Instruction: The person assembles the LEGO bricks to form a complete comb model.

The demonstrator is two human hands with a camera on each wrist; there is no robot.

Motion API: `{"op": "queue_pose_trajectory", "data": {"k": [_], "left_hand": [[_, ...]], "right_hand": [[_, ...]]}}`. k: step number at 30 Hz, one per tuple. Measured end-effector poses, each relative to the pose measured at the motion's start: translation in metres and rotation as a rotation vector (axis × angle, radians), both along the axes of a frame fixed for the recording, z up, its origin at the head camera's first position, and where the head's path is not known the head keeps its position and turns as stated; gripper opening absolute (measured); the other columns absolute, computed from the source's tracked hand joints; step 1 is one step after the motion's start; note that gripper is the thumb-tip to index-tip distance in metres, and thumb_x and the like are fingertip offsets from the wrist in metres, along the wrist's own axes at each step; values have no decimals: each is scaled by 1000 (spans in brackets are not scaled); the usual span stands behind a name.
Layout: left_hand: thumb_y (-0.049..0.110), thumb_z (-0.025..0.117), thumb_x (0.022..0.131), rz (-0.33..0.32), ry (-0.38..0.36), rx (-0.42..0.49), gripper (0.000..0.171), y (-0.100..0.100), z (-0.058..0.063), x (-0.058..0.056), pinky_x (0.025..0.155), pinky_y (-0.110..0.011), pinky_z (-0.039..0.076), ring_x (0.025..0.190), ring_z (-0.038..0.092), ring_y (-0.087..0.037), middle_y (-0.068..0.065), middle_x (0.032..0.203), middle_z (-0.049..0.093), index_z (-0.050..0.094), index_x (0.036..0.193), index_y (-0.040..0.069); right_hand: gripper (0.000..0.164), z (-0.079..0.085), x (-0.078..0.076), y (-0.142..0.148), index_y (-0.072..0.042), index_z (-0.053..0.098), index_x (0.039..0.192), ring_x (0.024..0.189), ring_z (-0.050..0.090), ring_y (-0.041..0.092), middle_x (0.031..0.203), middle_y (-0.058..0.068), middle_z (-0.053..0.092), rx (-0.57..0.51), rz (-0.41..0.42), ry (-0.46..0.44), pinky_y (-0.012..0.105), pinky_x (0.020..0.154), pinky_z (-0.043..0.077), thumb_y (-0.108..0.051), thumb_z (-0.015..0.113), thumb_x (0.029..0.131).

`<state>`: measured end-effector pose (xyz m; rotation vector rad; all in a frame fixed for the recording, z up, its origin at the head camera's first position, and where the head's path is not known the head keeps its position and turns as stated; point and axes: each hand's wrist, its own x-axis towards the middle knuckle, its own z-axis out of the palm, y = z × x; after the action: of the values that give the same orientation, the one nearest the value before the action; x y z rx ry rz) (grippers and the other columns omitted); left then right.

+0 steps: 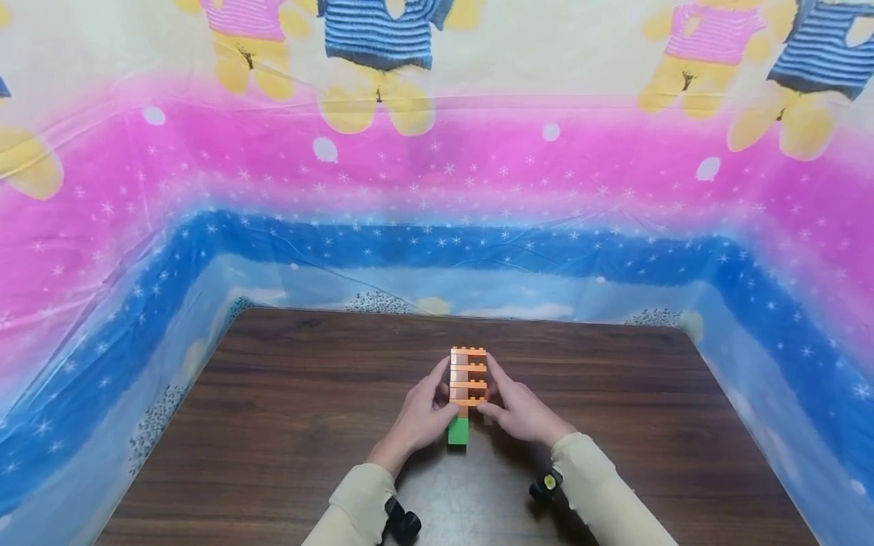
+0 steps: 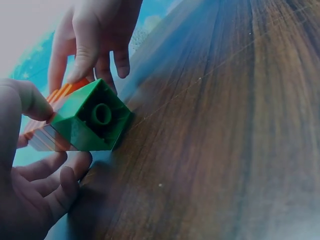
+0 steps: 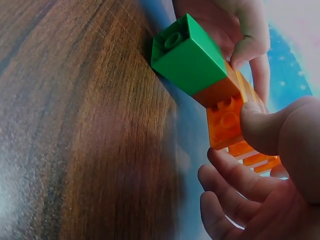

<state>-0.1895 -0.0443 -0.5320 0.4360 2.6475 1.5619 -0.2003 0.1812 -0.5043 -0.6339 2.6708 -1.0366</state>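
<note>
A toy building-brick stack (image 1: 460,373) lies lengthwise between both hands near the middle of the table in the head view. At its near end is a green brick (image 1: 458,431), whose hollow, tubed underside (image 2: 101,114) faces the left wrist camera. Thin orange bricks (image 3: 223,122) jut out from the stack's right side with gaps between them. My left hand (image 1: 418,413) grips the left side between thumb and fingers. From the right, my right hand (image 1: 522,410) pinches the jutting orange bricks, its thumb on the near one. The inner fingertips are partly hidden.
The dark wood-grain table (image 1: 307,394) spreads around the hands. A printed pink and blue cloth (image 1: 437,174) hangs behind the table and along its sides. Small black cameras (image 1: 546,485) are strapped at both wrists.
</note>
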Motion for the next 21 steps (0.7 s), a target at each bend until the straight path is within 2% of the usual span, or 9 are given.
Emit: {"op": "queue_pose_trajectory", "data": {"k": [10,13,17,21], "left_hand": [[21,65,92,28,-53,-96,82,4,5,-4,79,-38,46,93,52,-19,-5,112,55,31,166,17],[23,66,94,35,-74,-125,80,6,6,-5,80,-39,46,93,52,-20,-6,112,55,31,166,14],[25,65,96,37,-97,-147,77,9,7,-7,83,-41,47,94,53,-21,-8,115,57,33,165,12],[25,65,95,40,-111,-170,77,11,8,-9,82,-41,46,92,52,-22,-9,112,58,35,164,11]], "right_hand": [[94,-3,-6,-3,-8,6,169,79,61,12,96,-2,66,4,-43,-79,35,76,52,-23,70,103],[95,-3,-8,-4,-7,7,169,78,60,13,93,-1,64,13,-45,-100,35,75,52,-26,71,102],[97,-4,-10,-5,-7,8,169,79,60,16,94,1,63,18,-36,-136,35,74,52,-30,73,101],[95,-3,-13,-5,-5,9,168,85,60,16,102,4,64,21,-11,-153,37,78,53,-29,72,102]]}}
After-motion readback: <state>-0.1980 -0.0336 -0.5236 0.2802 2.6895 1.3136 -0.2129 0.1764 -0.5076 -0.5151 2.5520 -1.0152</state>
